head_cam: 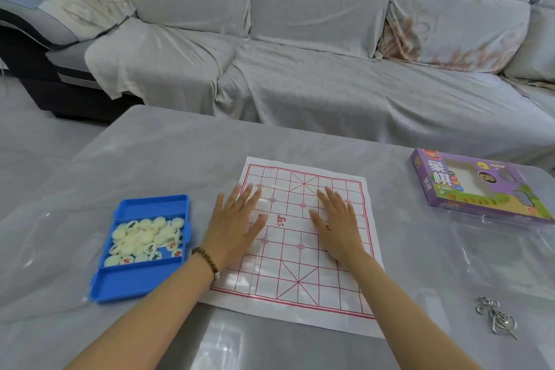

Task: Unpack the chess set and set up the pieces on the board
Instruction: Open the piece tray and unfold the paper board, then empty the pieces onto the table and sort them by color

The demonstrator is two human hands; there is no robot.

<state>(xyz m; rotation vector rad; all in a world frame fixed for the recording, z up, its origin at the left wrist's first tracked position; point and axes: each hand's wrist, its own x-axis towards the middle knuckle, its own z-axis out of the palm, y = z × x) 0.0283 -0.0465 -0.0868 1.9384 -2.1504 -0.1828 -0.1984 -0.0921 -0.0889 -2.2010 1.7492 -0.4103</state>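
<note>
Paper board flat at table centre, red grid up. Left hand and right hand press it, fingers straight, grasping nothing. Pieces heaped in blue tray left of board. Purple box far right; metal puzzle near right.

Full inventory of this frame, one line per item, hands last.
table: 1, grey, glossy, foreground
sofa: 1, grey cover, behind table
board sheet: 1, white with red grid, table centre
tray: 1, blue, left of board sheet
pieces: many, cream discs, tray's middle compartment
box: 1, purple, table's far right
metal wire object: 1, silver, table's near right
bracelet: 1, brown beads, left wrist
left hand: flat on board sheet
right hand: flat on board sheet
</note>
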